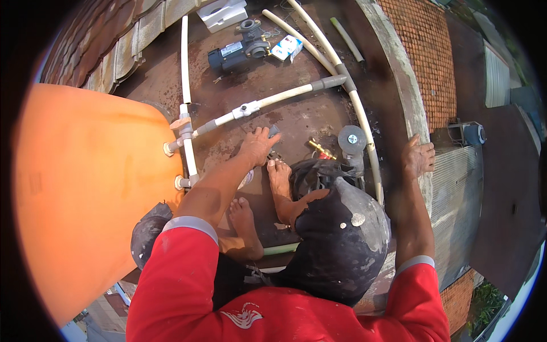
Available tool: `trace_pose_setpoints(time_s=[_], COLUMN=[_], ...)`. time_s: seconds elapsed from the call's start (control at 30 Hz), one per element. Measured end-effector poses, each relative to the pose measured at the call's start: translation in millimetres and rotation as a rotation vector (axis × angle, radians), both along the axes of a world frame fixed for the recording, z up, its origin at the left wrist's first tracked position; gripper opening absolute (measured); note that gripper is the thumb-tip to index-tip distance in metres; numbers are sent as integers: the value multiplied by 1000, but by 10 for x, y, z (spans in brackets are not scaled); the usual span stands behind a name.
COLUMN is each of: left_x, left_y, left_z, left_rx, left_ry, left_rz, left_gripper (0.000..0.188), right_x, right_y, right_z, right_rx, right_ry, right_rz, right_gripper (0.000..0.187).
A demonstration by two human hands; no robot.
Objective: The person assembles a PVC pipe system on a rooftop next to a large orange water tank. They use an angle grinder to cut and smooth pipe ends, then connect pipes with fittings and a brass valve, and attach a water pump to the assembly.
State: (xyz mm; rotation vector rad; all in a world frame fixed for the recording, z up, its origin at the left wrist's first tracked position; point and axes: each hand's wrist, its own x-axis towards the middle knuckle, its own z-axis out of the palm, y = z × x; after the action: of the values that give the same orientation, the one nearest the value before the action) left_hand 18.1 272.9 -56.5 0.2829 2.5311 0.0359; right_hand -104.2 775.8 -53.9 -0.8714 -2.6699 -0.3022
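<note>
We had our left hand (257, 146) closed around a short grey pipe piece (274, 131), to the right of the orange tank (97, 188). The far end of the piece showed past our fingers; the palm side was hidden. We judged it light and stiff, likely plastic, smooth enough to slip in a wet hand and apt to crack under a hard knock, so best taken around its barrel, leaving the ends free. Our right hand (419, 157) rested on the concrete ledge (411, 102), well apart from the tank on that same side; we could not tell whether it clenched the edge. The ledge looked rigid, rough and able to bear weight.
</note>
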Motion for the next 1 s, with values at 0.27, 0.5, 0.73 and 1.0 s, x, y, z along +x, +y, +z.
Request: trace_pose_setpoints(time_s=[0.27,0.5,0.73,1.0], left_x=[-47,0,171,563], left_y=[49,-334,145,149], left_z=[16,-406,-101,18], left_rx=[189,468,294,250], left_ry=[-99,139,-69,182], left_rz=[72,320,482,413], left_gripper=[101,103,103,95], right_x=[14,-28,57,50], right_y=[20,-69,37,-77], right_z=[27,-2,12,-12], right_rx=[29,12,76,89], right_ry=[31,36,70,125], right_rz=[5,6,30,66], right_gripper=[87,87,81,76])
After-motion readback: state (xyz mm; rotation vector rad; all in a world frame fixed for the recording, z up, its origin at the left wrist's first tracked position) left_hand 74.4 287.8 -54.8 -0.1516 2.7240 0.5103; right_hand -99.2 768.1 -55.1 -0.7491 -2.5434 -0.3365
